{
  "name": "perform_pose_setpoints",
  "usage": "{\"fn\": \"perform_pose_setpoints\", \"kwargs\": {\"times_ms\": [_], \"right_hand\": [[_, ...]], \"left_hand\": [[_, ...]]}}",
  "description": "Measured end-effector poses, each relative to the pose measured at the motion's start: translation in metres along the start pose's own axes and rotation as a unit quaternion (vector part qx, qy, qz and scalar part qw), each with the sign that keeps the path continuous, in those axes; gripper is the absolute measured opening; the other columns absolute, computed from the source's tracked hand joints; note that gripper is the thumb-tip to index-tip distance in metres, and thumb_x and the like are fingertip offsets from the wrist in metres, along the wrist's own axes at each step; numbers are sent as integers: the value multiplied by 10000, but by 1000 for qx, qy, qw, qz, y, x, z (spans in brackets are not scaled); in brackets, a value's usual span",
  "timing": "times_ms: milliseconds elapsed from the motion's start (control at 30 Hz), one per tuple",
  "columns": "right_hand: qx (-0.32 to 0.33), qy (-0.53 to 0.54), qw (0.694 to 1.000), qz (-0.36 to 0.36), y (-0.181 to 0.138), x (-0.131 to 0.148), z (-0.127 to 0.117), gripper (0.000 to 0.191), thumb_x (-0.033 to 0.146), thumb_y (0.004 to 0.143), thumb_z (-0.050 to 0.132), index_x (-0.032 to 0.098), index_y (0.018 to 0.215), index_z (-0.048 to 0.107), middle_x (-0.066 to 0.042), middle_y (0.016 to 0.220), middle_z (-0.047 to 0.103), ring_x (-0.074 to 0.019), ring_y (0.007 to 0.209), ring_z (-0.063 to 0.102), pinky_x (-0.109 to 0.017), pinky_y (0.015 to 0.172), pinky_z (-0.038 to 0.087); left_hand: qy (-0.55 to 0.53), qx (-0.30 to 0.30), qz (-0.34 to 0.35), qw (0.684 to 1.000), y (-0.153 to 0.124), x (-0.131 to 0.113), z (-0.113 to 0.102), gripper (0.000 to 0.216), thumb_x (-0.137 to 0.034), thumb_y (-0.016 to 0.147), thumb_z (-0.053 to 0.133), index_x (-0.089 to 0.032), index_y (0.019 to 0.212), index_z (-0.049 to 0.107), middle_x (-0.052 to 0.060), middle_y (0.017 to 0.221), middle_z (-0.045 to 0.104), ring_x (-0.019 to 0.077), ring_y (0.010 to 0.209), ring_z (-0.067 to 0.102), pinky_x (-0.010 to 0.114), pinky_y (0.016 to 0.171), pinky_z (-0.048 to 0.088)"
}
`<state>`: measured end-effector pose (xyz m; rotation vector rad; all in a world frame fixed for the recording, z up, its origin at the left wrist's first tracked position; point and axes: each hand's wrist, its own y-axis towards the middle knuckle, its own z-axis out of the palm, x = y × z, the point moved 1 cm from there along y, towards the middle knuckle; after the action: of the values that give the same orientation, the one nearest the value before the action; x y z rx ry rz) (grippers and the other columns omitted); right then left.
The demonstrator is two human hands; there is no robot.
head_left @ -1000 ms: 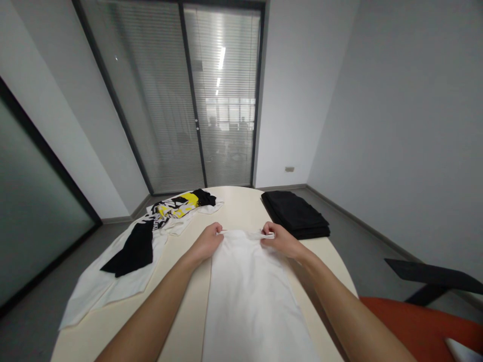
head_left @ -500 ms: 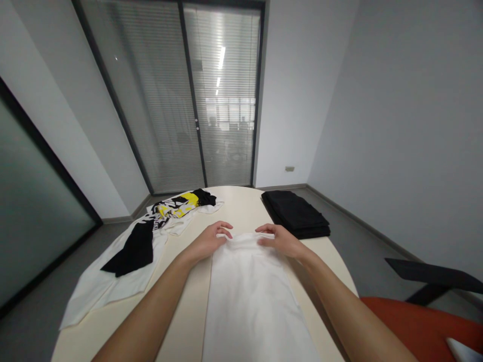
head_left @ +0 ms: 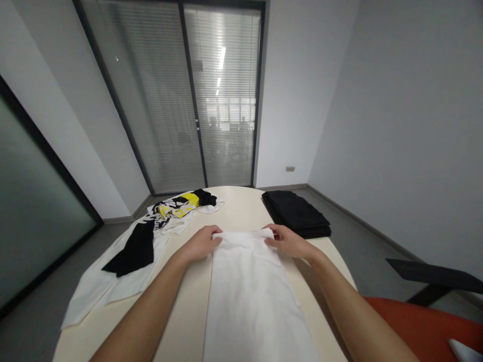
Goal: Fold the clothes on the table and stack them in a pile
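A long white piece of clothing (head_left: 252,296) lies flat on the pale table (head_left: 237,208), stretching from its middle towards me; its near end is cut off by the frame. My left hand (head_left: 204,242) pinches the far left corner of the white cloth between thumb and fingers. At the far right corner my right hand (head_left: 289,241) is closed on the same cloth, thumb on top. Between the two hands the far edge runs fairly straight.
Folded black cloth (head_left: 296,213) is stacked at the table's far right. Along the left edge lie loose white garments (head_left: 98,284), a black piece (head_left: 136,251) and a yellow, black and white printed one (head_left: 181,206). A red chair (head_left: 415,322) stands at right.
My hands have moved apart to the cloth's far corners, and the fingers have closed on them. The far edge, bunched before, now looks straighter and flatter.
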<state>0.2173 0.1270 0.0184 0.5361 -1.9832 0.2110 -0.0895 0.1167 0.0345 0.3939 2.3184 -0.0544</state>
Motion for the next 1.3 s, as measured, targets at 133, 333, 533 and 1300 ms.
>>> {"fn": "perform_pose_setpoints", "kwargs": {"times_ms": [133,333,533,1300], "right_hand": [[-96,61,992,-45,4,8,2,430,437,848,611,190,1200,594,-25,941,647,-158,798,574,-258,707,457],[-149,-97,983,41,12,-27,12,647,308,816,641,193,1427,461,-23,931,614,-145,737,555,-305,792,483],[-185,-126,974,24,16,-31,12,532,236,851,545,192,1380,516,-51,1002,635,-137,721,568,-297,795,488],[41,-307,951,21,0,-11,48,678,678,945,404,340,1532,375,-59,1644,221,-344,1523,107,-594,1201,53]], "left_hand": [[-61,-135,27,989,6,-6,-1,257,-303,852,532,-174,1039,652,23,880,664,161,685,570,264,672,459],[-107,-143,-74,981,14,34,25,439,-187,760,638,-177,1195,579,36,955,629,134,695,604,244,667,484],[-94,-138,-65,984,15,42,31,456,-90,787,560,-179,1234,535,45,1012,635,118,727,626,218,670,482],[223,49,61,972,-10,13,64,599,-514,1004,374,-232,1533,360,119,1643,202,312,1527,113,568,1200,120]]}}
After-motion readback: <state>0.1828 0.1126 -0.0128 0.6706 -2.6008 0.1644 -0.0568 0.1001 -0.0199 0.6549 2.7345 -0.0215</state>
